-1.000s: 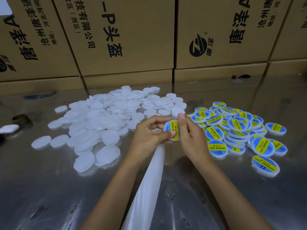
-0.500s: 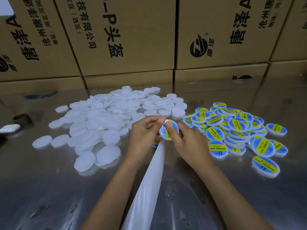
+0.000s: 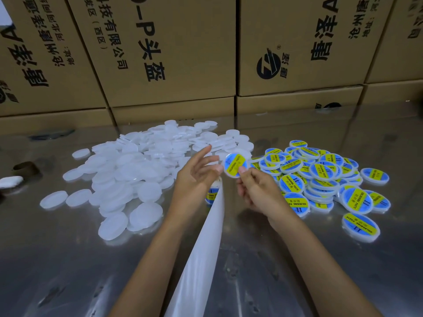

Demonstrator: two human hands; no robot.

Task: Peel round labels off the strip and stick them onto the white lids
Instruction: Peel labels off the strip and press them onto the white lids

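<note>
My right hand [image 3: 256, 191] pinches a white lid with a blue and yellow round label [image 3: 235, 164] stuck on it, held up above the table. My left hand [image 3: 194, 177] hovers just left of that lid with fingers spread and holds nothing. The white label strip [image 3: 206, 243] runs from the bottom edge up between my forearms; one blue and yellow label [image 3: 211, 194] shows on it under my left hand. A heap of plain white lids [image 3: 137, 170] lies to the left. A heap of labelled lids [image 3: 320, 177] lies to the right.
Stacked cardboard boxes [image 3: 174, 53] wall off the back of the shiny metal table [image 3: 57, 271]. A small brown roll [image 3: 26, 168] and a white object [image 3: 10, 181] sit at the far left edge. One labelled lid [image 3: 360, 226] lies apart at the front right.
Both hands were pressing on the labelled lid. Now my left hand has let go and spread its fingers, and my right hand has carried the lid to the right.
</note>
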